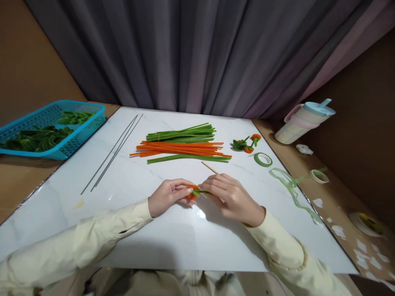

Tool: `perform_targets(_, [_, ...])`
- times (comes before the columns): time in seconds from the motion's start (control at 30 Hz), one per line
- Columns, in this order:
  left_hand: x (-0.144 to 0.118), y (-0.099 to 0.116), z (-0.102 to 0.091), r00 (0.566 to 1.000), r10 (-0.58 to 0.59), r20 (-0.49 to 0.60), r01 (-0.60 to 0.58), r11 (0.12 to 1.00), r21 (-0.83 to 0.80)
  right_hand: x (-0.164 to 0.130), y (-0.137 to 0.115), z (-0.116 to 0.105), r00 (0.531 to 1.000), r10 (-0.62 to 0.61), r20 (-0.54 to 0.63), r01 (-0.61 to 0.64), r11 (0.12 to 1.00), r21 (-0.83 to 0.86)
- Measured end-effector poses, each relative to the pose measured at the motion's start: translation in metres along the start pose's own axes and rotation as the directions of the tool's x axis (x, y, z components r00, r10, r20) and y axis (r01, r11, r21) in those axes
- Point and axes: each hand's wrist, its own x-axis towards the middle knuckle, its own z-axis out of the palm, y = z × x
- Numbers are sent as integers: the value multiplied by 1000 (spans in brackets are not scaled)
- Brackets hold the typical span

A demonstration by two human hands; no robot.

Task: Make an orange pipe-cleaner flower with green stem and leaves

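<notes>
An orange pipe-cleaner flower (191,193) with a green centre is pinched in the fingers of my left hand (166,196). From it a green pipe-cleaner stem (203,191) runs to the right, and my right hand (233,199) is closed on that stem. A thin wooden stick (210,167) pokes out behind my right hand; its other end is hidden. Beyond both hands lie orange pipe cleaners (182,148) between a bundle of green pipe cleaners (180,133) and a few loose green ones.
Finished orange flowers with leaves (248,144) lie at the right, near a green tape roll (263,159) and a loose tape strip (296,193). A tumbler (304,121) stands beyond the board. Thin wires (114,152) lie left; a blue basket (66,150) holds green leaf pieces.
</notes>
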Motion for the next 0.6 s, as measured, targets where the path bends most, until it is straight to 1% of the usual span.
perform_targets(0.07, [-1,0,1,1000,8,-2,-8,1000,7,0,2,-12,997,24,-77,-25,1000,-13])
perform_targets(0.1, [-1,0,1,1000,11,-2,-11,1000,11,0,4,-19,989,51,-140,-55,998,-25])
perform_targets(0.13, [-1,0,1,1000,14,2,-14,1000,15,-1,7,-25,970,92,-224,-100,995,-21])
perform_targets(0.17, [-2,0,1,1000,19,10,-19,1000,19,-3,11,-30,937,159,-311,-168,986,-2])
perform_targets(0.2, [-2,0,1,999,25,21,-25,999,23,-6,15,-34,884,256,-391,-264,964,34])
perform_targets(0.23, [-3,-1,1,999,29,30,-30,999,27,-8,20,-36,827,358,-433,-363,929,75])
perform_targets(0.27, [-3,-1,1,999,32,36,-34,999,28,-12,25,-36,779,465,-420,-466,878,107])
perform_targets(0.3, [-3,-1,1,999,33,40,-35,999,29,-15,31,-34,763,543,-349,-541,833,113])
perform_targets(0.33, [-3,-1,1,999,33,42,-34,999,29,-19,36,-30,780,578,-241,-572,814,99])
perform_targets(0.4, [-3,-1,1,999,28,43,-29,999,32,-23,43,-19,835,550,-17,-549,834,55])
perform_targets(0.43, [-2,-1,1,999,27,44,-29,999,33,-24,44,-13,846,533,21,-533,846,10])
perform_targets(0.53, [-2,-2,2,998,49,41,-51,998,44,-19,42,4,835,546,72,-528,831,-177])
perform_targets(0.6, [-3,-5,2,995,98,28,-99,993,58,-12,39,11,802,580,145,-532,803,-267])
